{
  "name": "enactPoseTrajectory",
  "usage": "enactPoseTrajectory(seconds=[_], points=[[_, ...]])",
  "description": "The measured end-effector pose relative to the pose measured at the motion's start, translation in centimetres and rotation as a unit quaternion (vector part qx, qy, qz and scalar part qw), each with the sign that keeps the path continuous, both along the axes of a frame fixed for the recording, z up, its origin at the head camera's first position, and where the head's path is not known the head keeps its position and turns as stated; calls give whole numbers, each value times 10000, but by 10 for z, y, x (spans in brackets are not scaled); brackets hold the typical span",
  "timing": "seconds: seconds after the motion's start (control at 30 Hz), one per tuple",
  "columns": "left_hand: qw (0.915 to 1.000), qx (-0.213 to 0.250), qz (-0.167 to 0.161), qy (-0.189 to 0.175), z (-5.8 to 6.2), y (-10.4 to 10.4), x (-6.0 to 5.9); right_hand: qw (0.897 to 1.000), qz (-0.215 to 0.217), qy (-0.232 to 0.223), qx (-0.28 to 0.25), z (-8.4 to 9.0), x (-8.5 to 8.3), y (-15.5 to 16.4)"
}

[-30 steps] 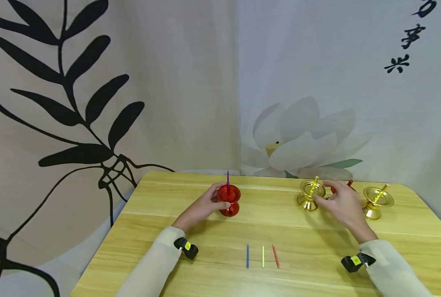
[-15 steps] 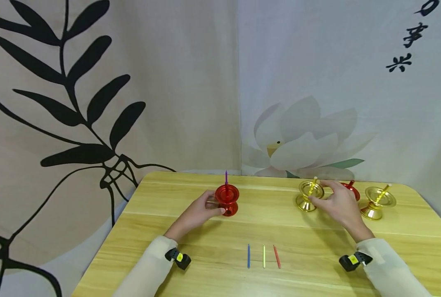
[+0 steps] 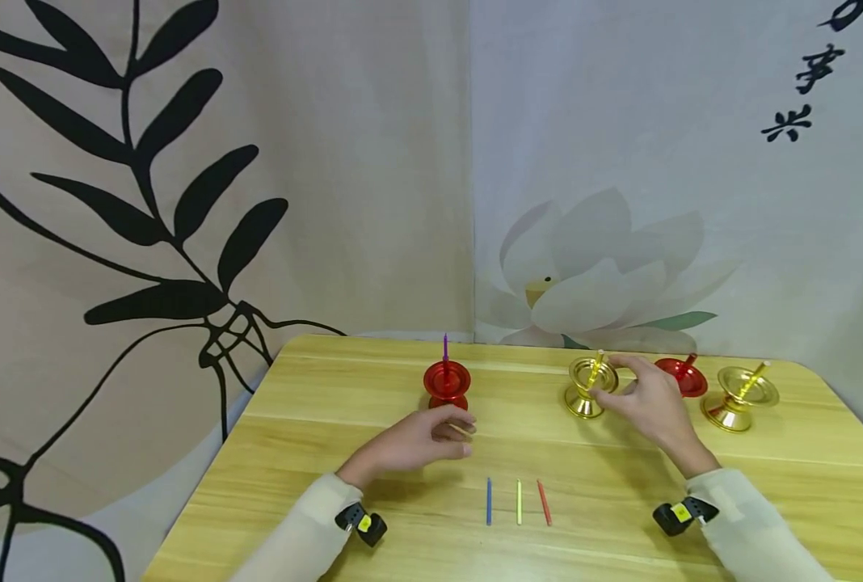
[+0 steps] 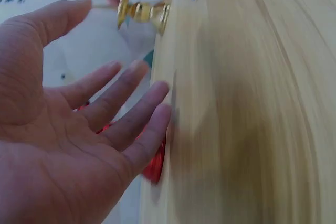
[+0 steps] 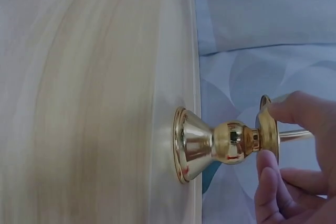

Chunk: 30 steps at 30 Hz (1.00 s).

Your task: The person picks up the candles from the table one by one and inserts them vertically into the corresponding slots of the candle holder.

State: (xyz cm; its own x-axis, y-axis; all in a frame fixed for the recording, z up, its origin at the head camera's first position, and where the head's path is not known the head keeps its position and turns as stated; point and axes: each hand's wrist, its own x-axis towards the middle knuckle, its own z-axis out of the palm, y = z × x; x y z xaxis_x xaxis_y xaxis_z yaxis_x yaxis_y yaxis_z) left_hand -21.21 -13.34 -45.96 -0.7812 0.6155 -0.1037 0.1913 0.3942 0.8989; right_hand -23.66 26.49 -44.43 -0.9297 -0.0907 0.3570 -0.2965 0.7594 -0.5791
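A red candle holder (image 3: 447, 378) with a thin purple candle (image 3: 445, 349) stands upright at the back middle of the table. Just in front of it hovers my left hand (image 3: 430, 440), holding nothing; its fingers look loosely spread in the left wrist view, partly covering the red holder. My right hand (image 3: 648, 404) pinches the dish of a gold candle holder (image 5: 229, 142) between thumb and fingers. That holder stands upright near the back edge, a yellow stick rising from its dish. Whether its base touches the table is hard to tell.
Right of my right hand are a second red holder (image 3: 682, 377), partly hidden, and a gold one (image 3: 731, 412). Blue (image 3: 489, 501), yellow-green (image 3: 519, 503) and red (image 3: 544, 503) candles lie in front on the wooden table (image 3: 293, 485). A printed curtain (image 3: 373, 202) hangs behind.
My left hand has let go of the red candle holder and drawn back toward the front. My right hand has shifted the gold candle holder a little to the left, uncovering more of the second red one.
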Motion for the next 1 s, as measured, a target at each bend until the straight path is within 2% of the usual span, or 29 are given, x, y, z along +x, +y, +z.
enactPoseTrajectory(seconds=[0.17, 0.4, 0.57, 0.77, 1.0], points=[[9995, -14, 72, 320, -3, 26, -5, 9997, 133, -105, -158, 0, 1, -10], [9980, 60, 514, 350, -5, 56, -12, 9993, 293, -114, -189, -2, -1, -25], [9971, 233, 602, 396, -7, 74, -20, 9990, 383, -124, -170, 0, 0, -35], [9965, 367, 673, 328, -7, 88, -29, 9980, 575, -61, -264, 1, 1, -48], [9959, 346, 776, 307, -10, 95, -34, 9967, 717, -11, -373, 0, 4, -60]])
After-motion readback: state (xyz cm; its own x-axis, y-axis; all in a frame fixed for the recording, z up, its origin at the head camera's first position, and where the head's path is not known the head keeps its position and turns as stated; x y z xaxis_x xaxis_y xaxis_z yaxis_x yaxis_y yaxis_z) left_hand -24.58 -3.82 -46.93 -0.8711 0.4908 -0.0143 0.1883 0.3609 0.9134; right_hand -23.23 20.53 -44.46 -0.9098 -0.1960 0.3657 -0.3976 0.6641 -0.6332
